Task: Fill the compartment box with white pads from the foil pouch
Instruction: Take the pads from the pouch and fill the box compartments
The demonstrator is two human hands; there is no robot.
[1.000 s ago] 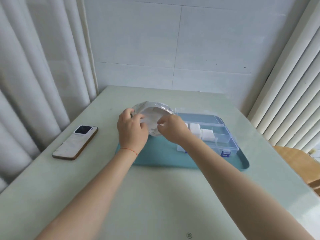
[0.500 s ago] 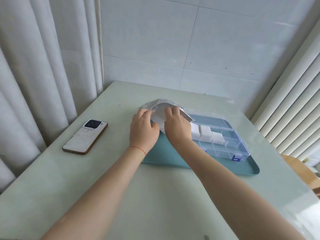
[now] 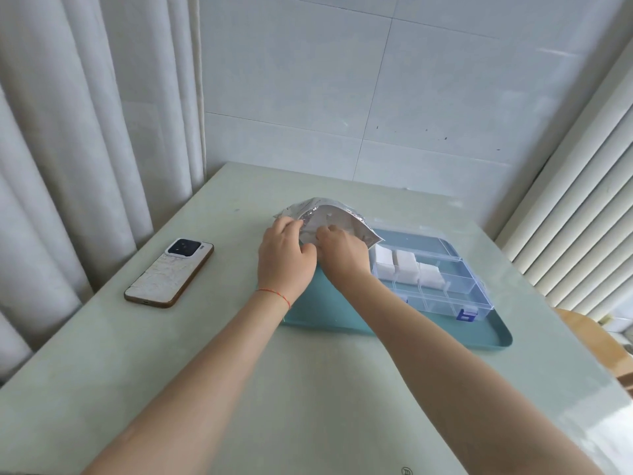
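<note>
Here both hands work the foil pouch [image 3: 330, 217] at table centre, over the far-left corner of the teal tray [image 3: 342, 317]. Left hand [image 3: 286, 260] grips the pouch's left edge, fingers curled round the foil. Right hand [image 3: 344, 255] sits at the pouch mouth with its fingertips hidden inside, so whether it pinches a pad or the foil is unclear. Hands touch at the thumbs. Compartment box [image 3: 445, 286], clear with blue latches, lies open on the tray at 3 o'clock from the hands, just beside the pouch. Three white pads [image 3: 406, 265] fill back-row compartments; the front row nearest the latches looks bare. Phone [image 3: 170, 272] lies face down at 9 o'clock, well apart. Red string [image 3: 274, 294] circles the left wrist.
</note>
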